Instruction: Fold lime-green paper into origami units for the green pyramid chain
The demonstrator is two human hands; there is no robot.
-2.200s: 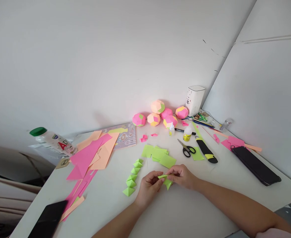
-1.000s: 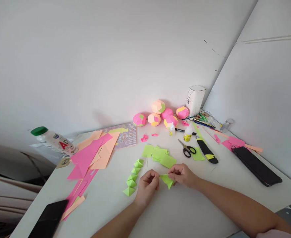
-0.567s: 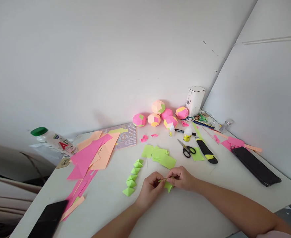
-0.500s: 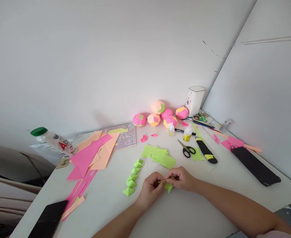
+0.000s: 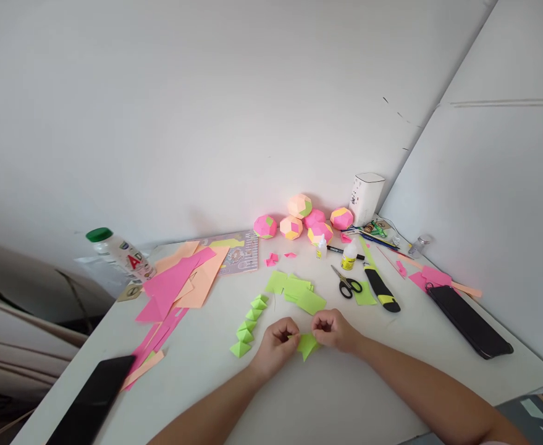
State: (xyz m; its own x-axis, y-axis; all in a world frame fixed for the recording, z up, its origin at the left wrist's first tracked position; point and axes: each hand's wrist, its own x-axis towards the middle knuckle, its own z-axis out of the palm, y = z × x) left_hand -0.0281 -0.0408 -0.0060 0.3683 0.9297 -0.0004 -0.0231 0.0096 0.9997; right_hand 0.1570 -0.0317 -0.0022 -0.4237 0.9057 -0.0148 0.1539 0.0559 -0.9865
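Observation:
Between my hands is a partly folded piece of green paper (image 5: 307,347), one pointed corner hanging down. My left hand (image 5: 278,346) pinches its left edge. At its right edge, the thumb and curled fingers of my right hand (image 5: 336,329) close on the paper. Just beyond lies a loose pile of flat green paper pieces (image 5: 299,289). To the left of my left hand, several folded green paper units (image 5: 246,334) stand in a slanting row. Black-handled scissors (image 5: 348,286) rest on the table past my right hand, near a green paper square (image 5: 365,294).
At the back sit several faceted paper balls (image 5: 291,227), with a glue bottle (image 5: 348,256) in front. A utility knife (image 5: 382,289) and black case (image 5: 468,321) lie right. Pink and peach sheets (image 5: 172,278), a white bottle (image 5: 120,256) and a black tablet (image 5: 92,398) are left.
My hands have drawn slightly apart, and more of the green paper shows spread between them. The camera view has shifted a little. Things on the table stay in place.

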